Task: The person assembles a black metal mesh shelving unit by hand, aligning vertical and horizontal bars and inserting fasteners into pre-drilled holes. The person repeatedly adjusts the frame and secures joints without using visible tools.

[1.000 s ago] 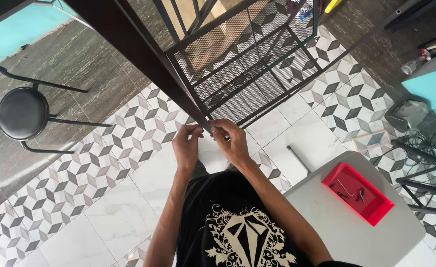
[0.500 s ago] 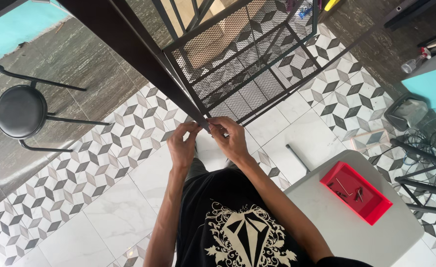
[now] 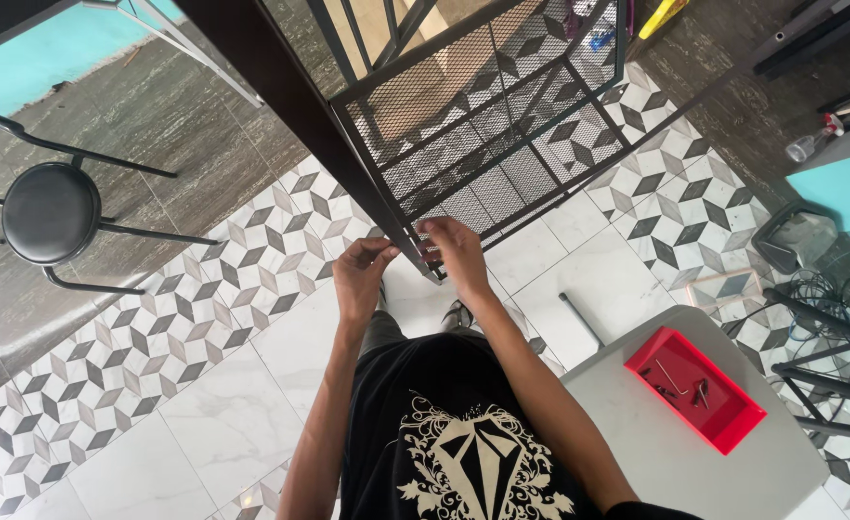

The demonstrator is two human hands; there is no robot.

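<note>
A dark metal frame with wire-mesh shelves point(image 3: 483, 125) stands in front of me, its thick dark post point(image 3: 300, 106) slanting down to a lower corner. My left hand point(image 3: 362, 274) and my right hand point(image 3: 454, 252) meet at that lower corner of the frame. The fingertips of both hands pinch at the post end and the mesh edge. Whatever small part sits between the fingers is hidden. Below the hands I see my black printed shirt point(image 3: 463, 433) and a shoe point(image 3: 457, 314).
A round black stool point(image 3: 54, 212) stands at the left. A red tray point(image 3: 694, 388) with small metal parts sits on a grey table point(image 3: 675, 462) at the lower right. Cables and dark frame parts point(image 3: 820, 337) lie at the far right on patterned tile floor.
Both hands stay at the frame's lower corner. The fingers have shifted slightly and the view has moved a little.
</note>
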